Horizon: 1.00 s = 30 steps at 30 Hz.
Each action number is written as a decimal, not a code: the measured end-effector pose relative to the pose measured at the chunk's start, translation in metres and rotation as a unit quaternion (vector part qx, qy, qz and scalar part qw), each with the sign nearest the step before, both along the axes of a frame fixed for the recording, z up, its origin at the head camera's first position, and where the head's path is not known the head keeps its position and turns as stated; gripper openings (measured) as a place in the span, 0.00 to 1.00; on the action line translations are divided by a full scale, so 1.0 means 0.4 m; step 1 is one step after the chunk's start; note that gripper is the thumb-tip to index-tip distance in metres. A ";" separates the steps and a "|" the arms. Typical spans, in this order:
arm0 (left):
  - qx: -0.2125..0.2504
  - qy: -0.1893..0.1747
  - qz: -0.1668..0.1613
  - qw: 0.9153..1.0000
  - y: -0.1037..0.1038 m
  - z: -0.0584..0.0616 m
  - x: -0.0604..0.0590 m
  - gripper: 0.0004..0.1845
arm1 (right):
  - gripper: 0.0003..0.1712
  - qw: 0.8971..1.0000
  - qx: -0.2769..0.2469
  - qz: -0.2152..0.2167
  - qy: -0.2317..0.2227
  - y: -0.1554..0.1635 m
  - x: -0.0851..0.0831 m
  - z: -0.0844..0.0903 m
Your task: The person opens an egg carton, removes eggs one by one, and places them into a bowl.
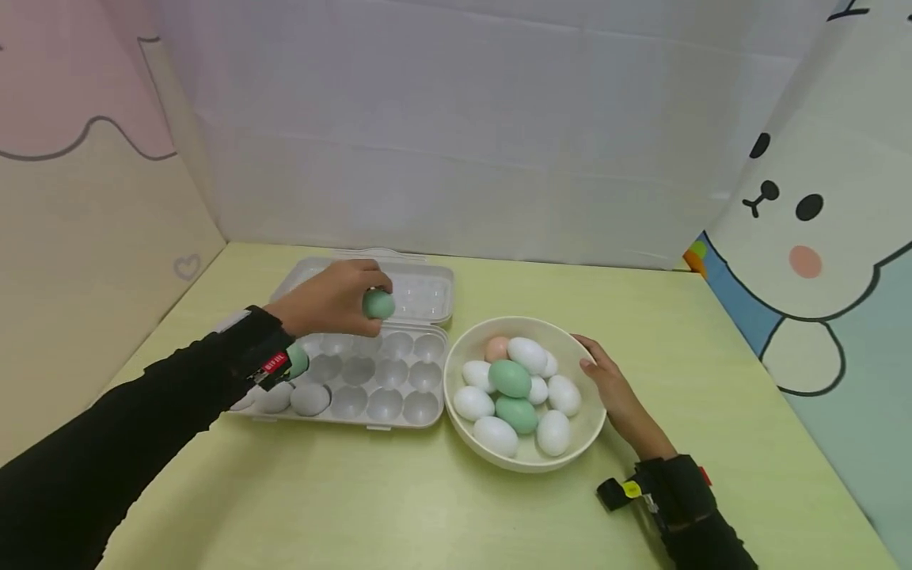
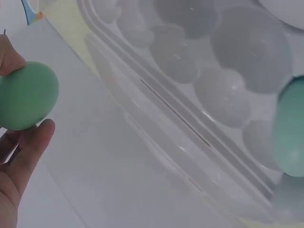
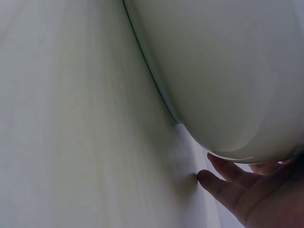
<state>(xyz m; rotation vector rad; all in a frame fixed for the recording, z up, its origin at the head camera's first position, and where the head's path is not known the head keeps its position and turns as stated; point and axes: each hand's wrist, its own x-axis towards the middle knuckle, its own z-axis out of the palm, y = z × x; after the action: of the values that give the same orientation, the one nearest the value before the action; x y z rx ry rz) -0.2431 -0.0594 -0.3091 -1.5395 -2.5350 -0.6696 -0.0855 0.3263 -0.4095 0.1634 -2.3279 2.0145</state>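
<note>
Head view, nearest first: the right hand (image 1: 614, 389) lies on the yellow-green table (image 1: 399, 507), its fingers relaxed and lightly curved against the outer wall of the white bowl (image 1: 579, 443), touching the rim on the bowl's right side. The right wrist view shows those fingertips (image 3: 213, 179) resting under the bowl's curved side, loosely together. The bowl holds 10 eggs that can be counted: 7 white, 2 pale green and 1 pinkish at the back.

Just left of the bowl, touching or nearly touching it, sits the open egg tray (image 1: 370, 380), translucent grey-white, its lid (image 1: 420, 291) folded back away from the person. Most cups are bare; a grey-white egg (image 1: 310, 399) lies in the front row near the left end, and another green egg (image 1: 298, 360) shows partly behind the black sleeve.

Farther back, the left hand (image 1: 331, 299) hovers over the tray's rear row, near the hinge, pinching a green egg (image 1: 378, 305) between thumb and fingertips. This egg is smooth, matte, evenly mint-green and unmarked; in the left wrist view it (image 2: 26, 95) sits gripped at the fingertips, above the lid.
</note>
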 end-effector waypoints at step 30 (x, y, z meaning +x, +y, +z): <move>-0.130 -0.026 -0.307 0.943 0.468 -0.017 0.179 0.19 | 0.26 0.999 0.021 -0.007 -0.038 0.004 0.004 0.012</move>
<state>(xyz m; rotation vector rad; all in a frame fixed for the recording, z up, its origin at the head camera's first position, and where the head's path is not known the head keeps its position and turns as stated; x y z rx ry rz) -0.1715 0.1278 -0.3160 -2.4740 -2.2262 -0.4307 -0.0841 0.3278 -0.4045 0.0715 -2.4109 2.0004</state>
